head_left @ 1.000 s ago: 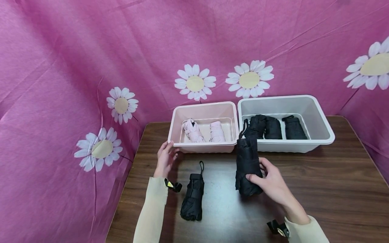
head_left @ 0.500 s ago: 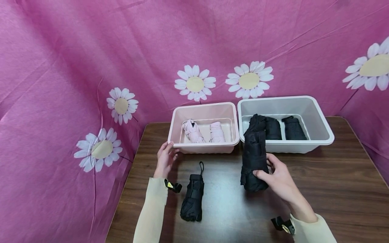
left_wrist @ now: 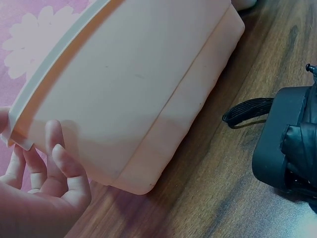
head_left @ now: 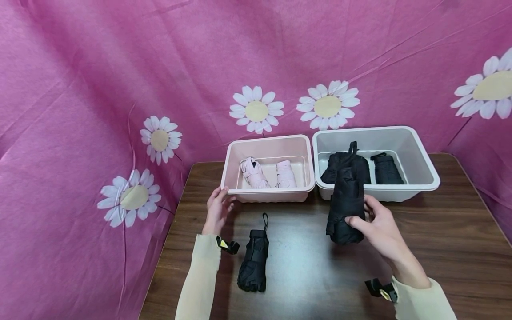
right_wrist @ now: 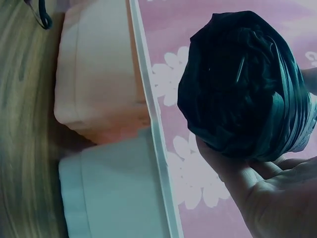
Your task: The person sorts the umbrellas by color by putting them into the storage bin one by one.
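Note:
My right hand (head_left: 384, 233) grips a folded black umbrella (head_left: 345, 206) near its lower end, thumb on the near face. The umbrella hangs over the front rim of the grey-white bin (head_left: 394, 194), its wrist loop pointing into the bin; the right wrist view looks at its bunched fabric end (right_wrist: 237, 89). At the front left corner of the pink bin (head_left: 272, 196), my left hand (head_left: 218, 209) holds the rim, with fingers below the lip in the left wrist view. Another folded black umbrella (head_left: 254, 262) lies on the table between my arms, loop away from me.
Several folded black umbrellas (head_left: 387, 170) lie inside the grey-white bin, partly hidden by the held one. Two folded pink umbrellas (head_left: 286, 174) rest in the pink bin. Both bins stand side by side at the back of the wooden table (head_left: 296, 275), before a pink daisy-print cloth (head_left: 208, 66).
My right hand has moved right and slightly away from me with the black umbrella, from the gap between the bins to over the grey-white bin's front rim. The left hand stays put.

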`<state>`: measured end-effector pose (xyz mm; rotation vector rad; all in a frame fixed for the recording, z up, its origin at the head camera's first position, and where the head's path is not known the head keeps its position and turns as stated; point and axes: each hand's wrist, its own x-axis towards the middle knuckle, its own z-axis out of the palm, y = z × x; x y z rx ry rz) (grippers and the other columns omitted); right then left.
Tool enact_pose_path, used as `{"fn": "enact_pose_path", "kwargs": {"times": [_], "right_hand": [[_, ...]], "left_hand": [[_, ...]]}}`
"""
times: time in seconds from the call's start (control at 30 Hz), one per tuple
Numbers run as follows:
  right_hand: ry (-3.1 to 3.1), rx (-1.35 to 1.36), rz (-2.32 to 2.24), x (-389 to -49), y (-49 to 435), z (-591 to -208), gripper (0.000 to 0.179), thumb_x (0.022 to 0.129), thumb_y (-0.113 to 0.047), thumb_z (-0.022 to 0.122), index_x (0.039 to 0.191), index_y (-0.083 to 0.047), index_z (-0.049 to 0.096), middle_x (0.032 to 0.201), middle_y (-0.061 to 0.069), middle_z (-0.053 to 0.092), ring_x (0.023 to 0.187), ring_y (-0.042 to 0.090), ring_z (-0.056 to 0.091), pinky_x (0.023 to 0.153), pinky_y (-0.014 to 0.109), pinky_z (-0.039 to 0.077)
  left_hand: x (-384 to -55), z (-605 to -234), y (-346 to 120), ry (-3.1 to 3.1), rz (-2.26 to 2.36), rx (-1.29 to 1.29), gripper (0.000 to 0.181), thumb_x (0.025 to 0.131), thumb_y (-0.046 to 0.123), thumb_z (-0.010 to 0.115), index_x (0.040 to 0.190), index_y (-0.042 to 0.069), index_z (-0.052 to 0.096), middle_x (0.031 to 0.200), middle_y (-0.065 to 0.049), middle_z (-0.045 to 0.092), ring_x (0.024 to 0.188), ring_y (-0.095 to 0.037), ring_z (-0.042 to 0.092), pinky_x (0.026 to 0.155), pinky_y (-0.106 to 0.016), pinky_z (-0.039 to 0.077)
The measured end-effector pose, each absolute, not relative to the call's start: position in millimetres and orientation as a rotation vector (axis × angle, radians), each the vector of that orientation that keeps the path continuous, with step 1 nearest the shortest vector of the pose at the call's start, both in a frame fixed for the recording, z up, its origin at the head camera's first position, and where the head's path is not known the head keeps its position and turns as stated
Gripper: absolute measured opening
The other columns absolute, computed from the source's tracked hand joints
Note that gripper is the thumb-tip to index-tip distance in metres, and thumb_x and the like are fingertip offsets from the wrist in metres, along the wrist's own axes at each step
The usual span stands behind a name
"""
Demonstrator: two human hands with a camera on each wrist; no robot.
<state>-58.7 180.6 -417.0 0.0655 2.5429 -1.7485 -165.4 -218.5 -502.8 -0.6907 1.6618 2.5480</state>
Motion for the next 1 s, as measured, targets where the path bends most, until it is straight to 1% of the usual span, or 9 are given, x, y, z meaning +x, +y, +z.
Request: {"fn": "enact_pose_path", "kwargs": {"times": [0.13, 0.27, 0.33, 0.47, 0.53, 0.63, 0.7, 0.87, 1.0], "right_hand": [[2.551, 0.074, -1.796, -60.3, 185.8, -414.7, 0.040, 0.083, -0.004, 0.064, 0.121, -0.002, 0.050, 0.087, -0.026, 0.060, 0.077, -0.004, 0.059, 0.065, 0.016, 0.048], [2.548, 0.086, -1.814, -62.5, 190.9, -413.0, 0.040, 0.084, -0.003, 0.064, 0.121, -0.002, 0.050, 0.089, -0.027, 0.060, 0.079, -0.005, 0.058, 0.067, 0.014, 0.048], [2.541, 0.089, -1.821, -63.9, 193.8, -412.7, 0.041, 0.084, -0.003, 0.064, 0.123, -0.003, 0.049, 0.090, -0.028, 0.060, 0.080, -0.006, 0.059, 0.067, 0.014, 0.048], [2.520, 0.107, -1.867, -67.3, 200.5, -413.5, 0.038, 0.086, -0.004, 0.065, 0.122, -0.010, 0.051, 0.091, -0.028, 0.061, 0.082, -0.008, 0.060, 0.067, 0.013, 0.049], [2.514, 0.116, -1.902, -69.2, 204.0, -414.1, 0.036, 0.087, -0.004, 0.065, 0.118, -0.016, 0.053, 0.091, -0.028, 0.062, 0.082, -0.009, 0.060, 0.067, 0.012, 0.049], [2.530, 0.131, -1.930, -72.3, 209.6, -415.1, 0.036, 0.087, -0.006, 0.066, 0.115, -0.025, 0.053, 0.091, -0.029, 0.062, 0.083, -0.011, 0.060, 0.068, 0.010, 0.049], [2.540, 0.146, -1.937, -74.4, 214.3, -415.4, 0.036, 0.087, -0.008, 0.067, 0.114, -0.027, 0.053, 0.091, -0.029, 0.062, 0.083, -0.012, 0.060, 0.068, 0.009, 0.048], [2.535, 0.210, -1.954, -80.5, 227.3, -414.2, 0.037, 0.087, -0.011, 0.069, 0.114, -0.030, 0.052, 0.092, -0.029, 0.061, 0.083, -0.014, 0.060, 0.068, 0.006, 0.047], [2.515, 0.242, -2.006, -85.1, 235.8, -411.9, 0.039, 0.086, -0.008, 0.071, 0.111, -0.032, 0.053, 0.090, -0.028, 0.062, 0.082, -0.015, 0.061, 0.068, 0.005, 0.047]], "left_hand": [[-165.6, -502.5, -218.6, 1.662, 2.544, -0.701, 0.026, 0.096, 0.015, 0.057, 0.120, 0.007, 0.050, 0.072, 0.007, 0.065, 0.061, -0.010, 0.062, 0.056, -0.020, 0.045], [-165.0, -502.6, -219.0, 1.658, 2.547, -0.697, 0.028, 0.095, 0.015, 0.059, 0.120, 0.007, 0.050, 0.073, 0.007, 0.065, 0.061, -0.010, 0.063, 0.056, -0.021, 0.045], [-164.8, -502.8, -219.1, 1.658, 2.548, -0.698, 0.026, 0.095, 0.016, 0.060, 0.118, 0.008, 0.051, 0.074, 0.007, 0.065, 0.061, -0.010, 0.063, 0.056, -0.021, 0.045], [-165.2, -502.8, -218.5, 1.671, 2.539, -0.715, 0.019, 0.094, 0.016, 0.060, 0.112, 0.012, 0.053, 0.077, 0.007, 0.063, 0.061, -0.010, 0.062, 0.057, -0.021, 0.045], [-165.3, -502.9, -218.3, 1.682, 2.530, -0.716, 0.021, 0.095, 0.016, 0.059, 0.114, 0.011, 0.052, 0.079, 0.007, 0.063, 0.061, -0.009, 0.062, 0.057, -0.021, 0.046], [-165.5, -503.2, -218.7, 1.695, 2.516, -0.715, 0.029, 0.095, 0.016, 0.058, 0.122, 0.008, 0.050, 0.081, 0.008, 0.062, 0.062, -0.009, 0.063, 0.058, -0.021, 0.046], [-165.4, -502.8, -218.8, 1.691, 2.515, -0.718, 0.033, 0.095, 0.016, 0.058, 0.125, 0.007, 0.048, 0.082, 0.008, 0.062, 0.062, -0.009, 0.062, 0.059, -0.021, 0.046], [-165.7, -502.8, -219.2, 1.677, 2.516, -0.722, 0.030, 0.095, 0.017, 0.060, 0.121, 0.009, 0.050, 0.081, 0.008, 0.062, 0.062, -0.009, 0.062, 0.059, -0.021, 0.046], [-165.8, -504.0, -219.8, 1.696, 2.510, -0.700, 0.035, 0.095, 0.016, 0.058, 0.127, 0.005, 0.046, 0.079, 0.009, 0.063, 0.062, -0.009, 0.063, 0.060, -0.022, 0.046]]}}
